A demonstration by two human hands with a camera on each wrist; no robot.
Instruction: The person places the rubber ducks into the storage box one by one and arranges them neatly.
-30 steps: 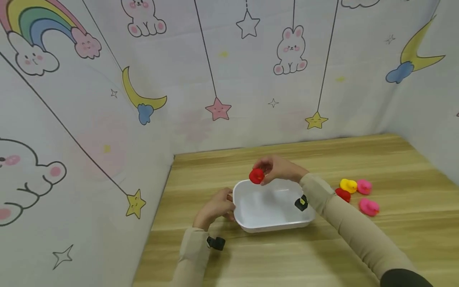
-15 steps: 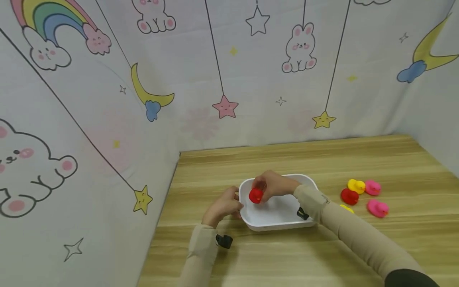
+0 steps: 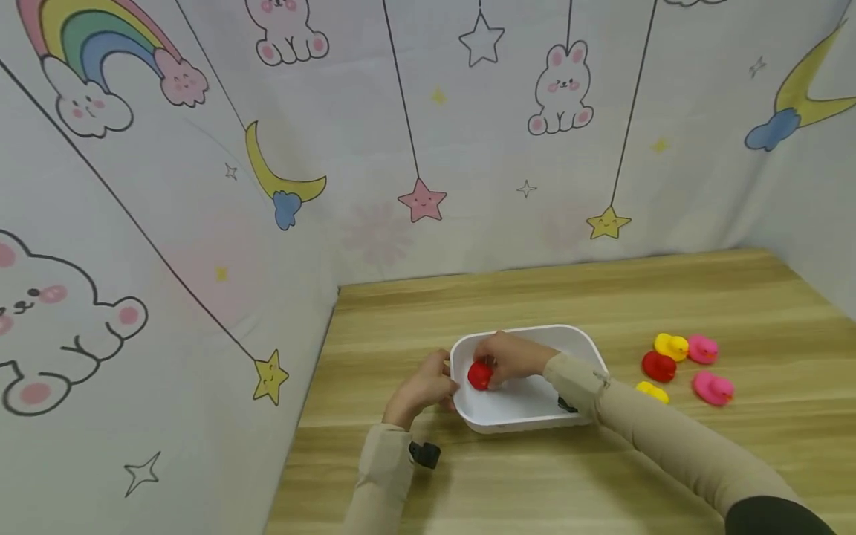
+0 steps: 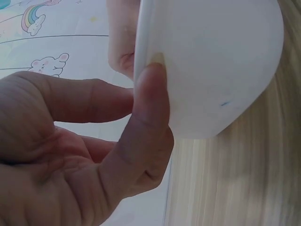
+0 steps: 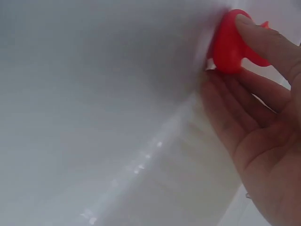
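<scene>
Currently: right hand [image 3: 511, 358] fingers pinching red duck [image 3: 478, 375] inside white tub [image 3: 535, 416] | left hand [image 3: 428, 386] gripping tub rim | four ducks [image 3: 682, 365] waiting on counter [image 3: 735, 297], none released yet

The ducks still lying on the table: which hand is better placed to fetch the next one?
Probably the right hand. The loose ducks lie on its side of the white tub. The left hand grips the tub's far rim, steadying it.
</scene>
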